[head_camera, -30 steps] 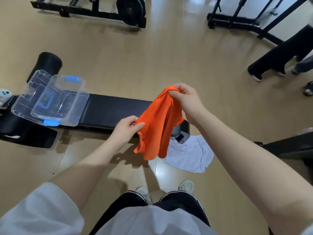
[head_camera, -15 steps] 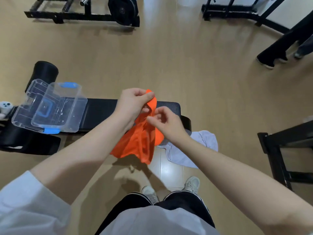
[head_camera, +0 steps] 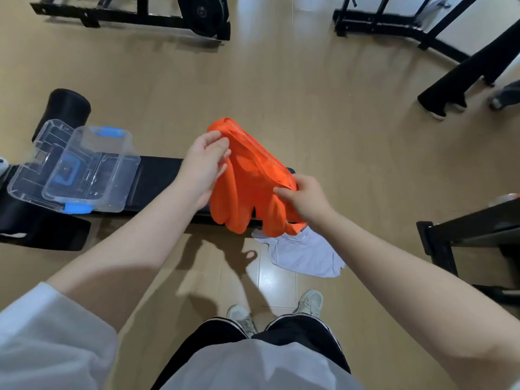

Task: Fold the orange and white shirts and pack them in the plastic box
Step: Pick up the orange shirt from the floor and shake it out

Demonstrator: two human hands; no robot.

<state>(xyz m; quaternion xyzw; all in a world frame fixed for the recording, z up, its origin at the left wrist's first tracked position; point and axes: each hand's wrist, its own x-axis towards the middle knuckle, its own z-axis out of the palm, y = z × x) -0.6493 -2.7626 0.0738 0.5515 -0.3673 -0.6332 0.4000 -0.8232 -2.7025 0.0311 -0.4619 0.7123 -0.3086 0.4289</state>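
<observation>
Orange shirt (head_camera: 247, 190), pinched mid-air by left hand (head_camera: 204, 167) and right hand (head_camera: 305, 197), may slip loose and bunch unevenly.

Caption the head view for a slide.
Both hands, left and right, hold the orange shirt above the bench.

1. I hold the shirt (head_camera: 250, 190) up in front of me, over the bench (head_camera: 157, 178).
2. My left hand (head_camera: 204, 167) grips its far left end.
3. My right hand (head_camera: 305, 197) grips its near right end.
4. The plastic box (head_camera: 92, 167) sits on the bench, to my left.
5. Its lid (head_camera: 31, 170) lies under it, sticking out to the left.
6. The other shirt (head_camera: 304, 253) hangs off the bench's right end, below the held one.
7. My shoes (head_camera: 309, 302) stand on the floor (head_camera: 309, 108), nearer me than the bench.
</observation>
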